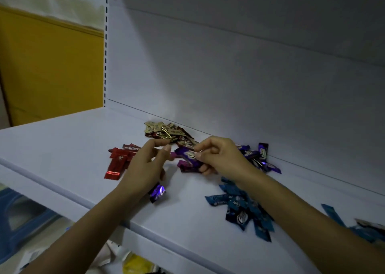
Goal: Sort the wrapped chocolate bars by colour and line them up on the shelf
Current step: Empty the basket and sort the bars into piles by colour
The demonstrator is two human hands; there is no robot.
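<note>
Right grip (216, 159): pinches purple foil-wrapped chocolate bar (188, 159) — middle of white shelf (62, 148), nearer its back edge.
Left grip (145, 165): fingers loosely curled at the bar's left end — hold cannot be told.

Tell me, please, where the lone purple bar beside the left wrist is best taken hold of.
I would pinch the lone purple bar across its free right end, from above and the right: it lies on the shelf, and the left wrist covers its left end.
</note>
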